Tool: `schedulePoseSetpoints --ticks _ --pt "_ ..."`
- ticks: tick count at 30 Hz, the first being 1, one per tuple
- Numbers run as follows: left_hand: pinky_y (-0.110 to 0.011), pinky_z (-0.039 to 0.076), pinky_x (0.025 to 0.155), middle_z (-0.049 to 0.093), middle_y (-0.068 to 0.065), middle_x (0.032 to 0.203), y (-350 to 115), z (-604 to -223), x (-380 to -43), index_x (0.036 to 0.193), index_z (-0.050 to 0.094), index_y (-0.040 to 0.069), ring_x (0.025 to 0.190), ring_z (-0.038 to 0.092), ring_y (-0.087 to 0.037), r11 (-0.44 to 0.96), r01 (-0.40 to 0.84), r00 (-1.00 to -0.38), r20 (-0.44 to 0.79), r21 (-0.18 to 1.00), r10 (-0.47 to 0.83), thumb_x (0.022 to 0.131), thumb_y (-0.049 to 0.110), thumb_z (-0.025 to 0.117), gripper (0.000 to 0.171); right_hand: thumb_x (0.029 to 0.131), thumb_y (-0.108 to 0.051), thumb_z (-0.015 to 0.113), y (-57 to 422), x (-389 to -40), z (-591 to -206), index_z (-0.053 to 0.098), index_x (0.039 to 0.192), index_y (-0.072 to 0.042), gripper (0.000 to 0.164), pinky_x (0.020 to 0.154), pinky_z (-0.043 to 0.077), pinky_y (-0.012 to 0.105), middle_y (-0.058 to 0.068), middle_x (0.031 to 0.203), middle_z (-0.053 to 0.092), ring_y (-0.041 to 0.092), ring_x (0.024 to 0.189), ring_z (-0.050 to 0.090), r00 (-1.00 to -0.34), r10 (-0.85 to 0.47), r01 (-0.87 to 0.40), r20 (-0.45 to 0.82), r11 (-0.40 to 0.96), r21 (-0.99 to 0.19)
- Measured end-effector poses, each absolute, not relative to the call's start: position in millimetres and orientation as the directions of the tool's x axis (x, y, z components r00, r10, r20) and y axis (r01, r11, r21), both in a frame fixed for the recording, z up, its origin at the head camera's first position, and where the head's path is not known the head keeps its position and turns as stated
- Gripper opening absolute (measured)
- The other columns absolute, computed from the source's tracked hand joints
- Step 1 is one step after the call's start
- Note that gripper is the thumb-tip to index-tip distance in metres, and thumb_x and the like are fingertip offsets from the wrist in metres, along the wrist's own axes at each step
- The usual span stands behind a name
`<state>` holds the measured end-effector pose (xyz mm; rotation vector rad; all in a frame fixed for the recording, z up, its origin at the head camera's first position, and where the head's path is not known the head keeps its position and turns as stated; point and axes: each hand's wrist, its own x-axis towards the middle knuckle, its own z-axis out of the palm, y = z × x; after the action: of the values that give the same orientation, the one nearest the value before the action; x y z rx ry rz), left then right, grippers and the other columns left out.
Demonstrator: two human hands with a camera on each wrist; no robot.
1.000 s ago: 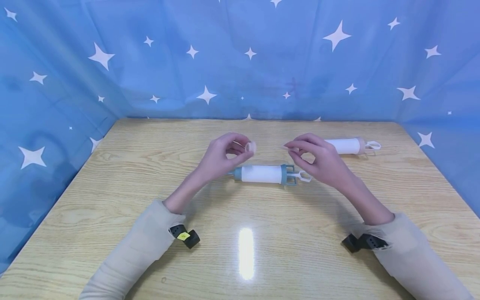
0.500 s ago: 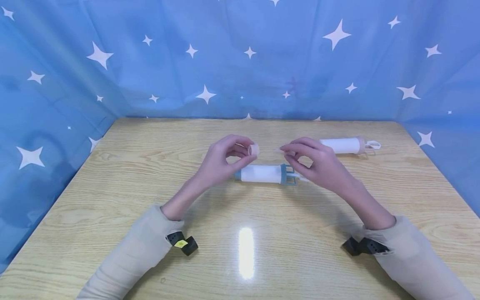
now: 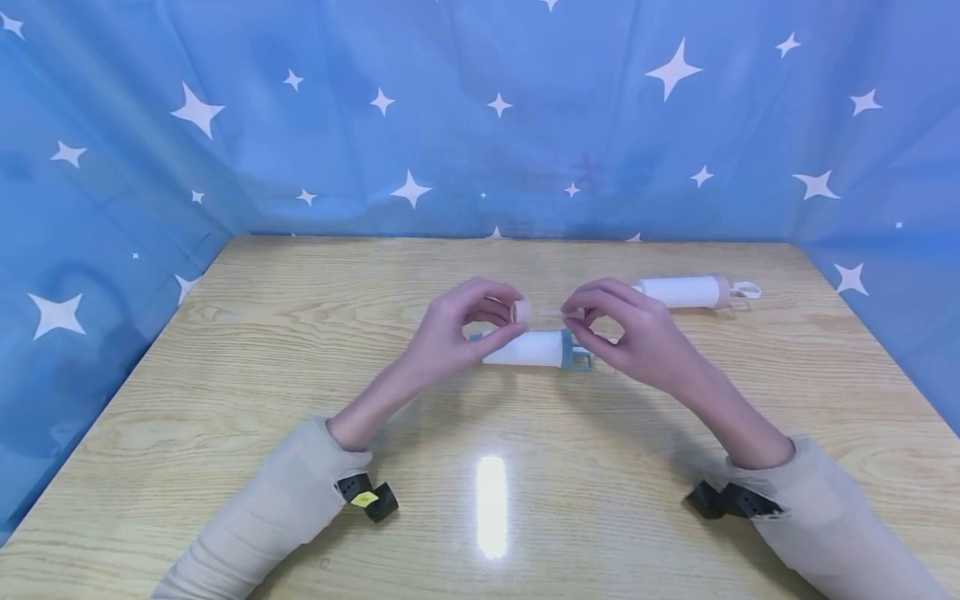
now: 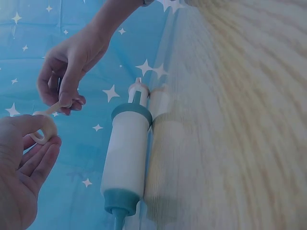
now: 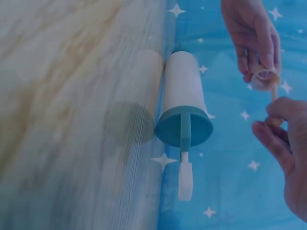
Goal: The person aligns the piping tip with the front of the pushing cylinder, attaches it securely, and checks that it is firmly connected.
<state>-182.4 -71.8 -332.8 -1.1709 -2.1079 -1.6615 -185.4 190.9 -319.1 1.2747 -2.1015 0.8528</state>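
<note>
My left hand point(image 3: 463, 332) holds a small roll of clear tape point(image 3: 521, 312) between thumb and fingers, above the table. Facing it, my right hand point(image 3: 628, 330) pinches the end of a narrow tape strip. In the left wrist view the pale strip point(image 4: 51, 108) runs from the roll's edge to the right fingertips, and the right wrist view shows the same short strip point(image 5: 274, 93) bridging the two hands. Beneath the hands lies a white syringe-like tube point(image 3: 525, 348) with teal ends; my left fingers and thumb hide its nozzle end in the head view.
Farther back to the right, a second white tube point(image 3: 678, 292) with a pinkish end and a white loop handle lies on the wooden table point(image 3: 225, 400). A blue curtain with white stars point(image 3: 450, 117) stands behind the table and along its sides.
My left hand has shifted right and slightly toward me with the tape roll. My right hand has come left, so the gap between the hands is smaller.
</note>
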Motion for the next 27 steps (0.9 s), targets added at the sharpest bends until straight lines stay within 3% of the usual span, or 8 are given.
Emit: schedulePoseSetpoints --ticks 6,10,14,27 --pt "-0.029 0.060 0.085 0.066 -0.012 0.103 -69.3 -331.3 -179.0 0.118 0.064 -0.005 0.091 0.069 -0.018 0.043 0.716 -0.636 0.626 0.696 0.451 0.088 -0.003 0.076 0.032 0.079 0.008 0.077 189.4 -183.3 -318.2 0.072 0.102 -0.001 0.026 0.077 0.056 0.016 0.007 0.100 0.069 0.015 0.079 0.068 -0.405 -0.576 -0.908 0.710 0.343 -0.239" --pt "-0.030 0.060 0.085 0.066 -0.013 0.105 -67.7 -331.2 -177.4 0.118 0.064 -0.006 0.092 0.070 -0.019 0.025 0.719 -0.628 0.635 0.694 0.451 0.087 -0.004 0.076 0.033 0.093 -0.010 0.071 188.2 -181.6 -317.7 0.072 0.102 -0.001 0.013 0.078 0.055 0.015 0.008 0.101 0.069 0.015 0.079 0.068 -0.399 -0.578 -0.911 0.712 0.343 -0.231" --pt "-0.031 0.060 0.086 0.066 -0.013 0.103 -66.8 -330.3 -176.0 0.118 0.064 -0.006 0.092 0.070 -0.019 0.001 0.723 -0.619 0.646 0.691 0.447 0.087 -0.004 0.077 0.033 0.102 -0.028 0.060 186.3 -180.8 -317.4 0.071 0.102 0.000 0.030 0.078 0.055 0.013 0.009 0.100 0.068 0.015 0.079 0.067 -0.386 -0.575 -0.915 0.721 0.337 -0.221" --pt "-0.032 0.060 0.086 0.065 -0.011 0.101 -62.4 -330.8 -173.1 0.117 0.063 -0.006 0.093 0.069 -0.018 -0.043 0.702 -0.621 0.640 0.711 0.452 0.087 -0.006 0.075 0.032 0.103 -0.029 0.058 181.7 -178.5 -317.8 0.071 0.102 0.000 0.032 0.077 0.054 0.013 0.009 0.100 0.068 0.015 0.080 0.066 -0.385 -0.579 -0.918 0.719 0.319 -0.235"
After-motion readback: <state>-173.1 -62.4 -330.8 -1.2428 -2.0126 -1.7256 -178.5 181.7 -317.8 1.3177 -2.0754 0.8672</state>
